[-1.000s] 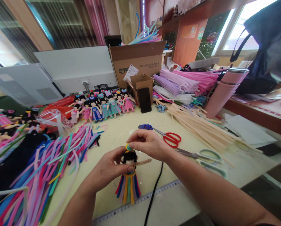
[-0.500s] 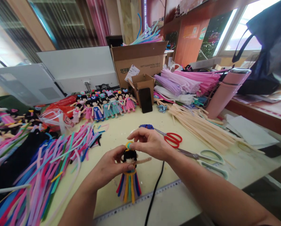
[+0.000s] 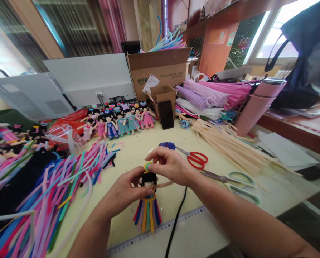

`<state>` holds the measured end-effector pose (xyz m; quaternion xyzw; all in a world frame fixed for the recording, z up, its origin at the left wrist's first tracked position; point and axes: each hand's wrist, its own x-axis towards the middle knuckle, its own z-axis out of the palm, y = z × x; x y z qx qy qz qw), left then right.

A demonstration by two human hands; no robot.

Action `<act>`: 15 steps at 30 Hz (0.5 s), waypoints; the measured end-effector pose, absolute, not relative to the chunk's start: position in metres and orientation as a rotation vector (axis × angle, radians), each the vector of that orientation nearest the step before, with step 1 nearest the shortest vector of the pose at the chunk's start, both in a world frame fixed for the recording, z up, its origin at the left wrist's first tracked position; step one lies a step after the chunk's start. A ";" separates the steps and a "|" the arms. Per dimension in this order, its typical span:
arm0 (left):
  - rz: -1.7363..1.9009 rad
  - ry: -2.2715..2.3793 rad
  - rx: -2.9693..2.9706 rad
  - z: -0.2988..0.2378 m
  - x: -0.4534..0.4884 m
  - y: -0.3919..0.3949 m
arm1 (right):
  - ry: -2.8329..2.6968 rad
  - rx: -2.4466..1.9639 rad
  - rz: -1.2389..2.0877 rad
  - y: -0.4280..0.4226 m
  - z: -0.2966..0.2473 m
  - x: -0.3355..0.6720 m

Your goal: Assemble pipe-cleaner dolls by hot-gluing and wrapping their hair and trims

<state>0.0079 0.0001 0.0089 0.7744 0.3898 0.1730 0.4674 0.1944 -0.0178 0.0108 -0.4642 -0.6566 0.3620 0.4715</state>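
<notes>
A small pipe-cleaner doll (image 3: 148, 208) with black hair and a striped multicoloured skirt is upright above the yellow table (image 3: 138, 150). My left hand (image 3: 125, 193) grips it around the body, thumb across the waist. My right hand (image 3: 170, 165) pinches a small yellow and teal hair ornament (image 3: 147, 166) on top of the doll's head. One beige arm of the doll sticks out to the right.
Loose coloured pipe cleaners (image 3: 60, 182) cover the left. A row of finished dolls (image 3: 117, 122) stands at the back by a cardboard box (image 3: 160, 70). Red scissors (image 3: 192, 157) and pale green scissors (image 3: 232, 177) lie right. Beige stems (image 3: 229, 145), a pink bottle (image 3: 256, 104), a black cable (image 3: 176, 218).
Hardly anything has changed; both hands stay on the doll, and my right fingers have shifted slightly on the ornament.
</notes>
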 end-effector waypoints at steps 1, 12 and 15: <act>0.426 0.953 1.900 0.009 0.008 0.000 | -1.616 -1.138 0.875 -0.018 0.011 0.194; 0.427 0.940 1.931 0.008 0.008 0.001 | -1.682 -1.162 0.734 -0.018 0.007 0.193; 0.427 0.944 1.927 0.009 0.008 0.001 | -1.650 -1.137 0.789 -0.017 0.007 0.194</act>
